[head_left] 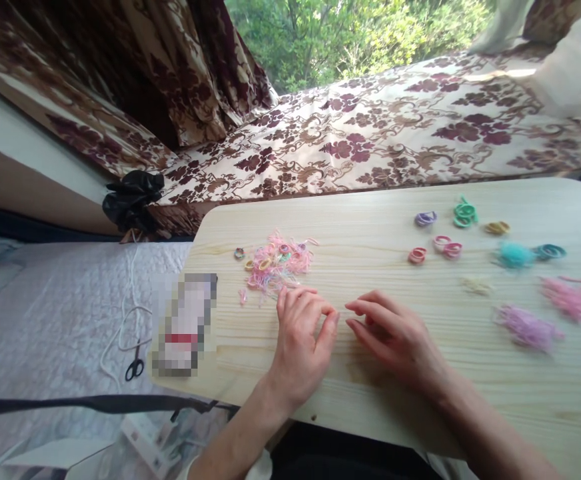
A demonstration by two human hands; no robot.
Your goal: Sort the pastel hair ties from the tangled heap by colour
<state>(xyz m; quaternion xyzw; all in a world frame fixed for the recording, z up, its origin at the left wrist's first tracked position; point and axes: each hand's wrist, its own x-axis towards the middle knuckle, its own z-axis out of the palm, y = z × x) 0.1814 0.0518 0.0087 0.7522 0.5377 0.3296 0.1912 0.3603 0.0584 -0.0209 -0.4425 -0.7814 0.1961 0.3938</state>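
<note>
A loose pile of pink strands [280, 260], with a few small bands among them, lies on the left half of the wooden table [360, 227]. My left hand [303, 340] is just below and right of this pile, its thumb and index fingertips together; anything between them is too small to make out. To its right, my right hand [395, 330] hovers with thumb and index finger slightly apart and nothing visible between them. Farther right are purple [425, 219], green [464, 213], red [417, 255], pink [448, 247], yellow [497, 228] and teal bands [549, 252].
Small heaps of turquoise [515, 255], cream [477, 287], lilac [529, 328] and pink strands [573, 299] lie at the right. A blurred-out phone-like object [185, 327] is at the table's left edge. Black scissors [134, 369] lie beyond it, on the quilted cover.
</note>
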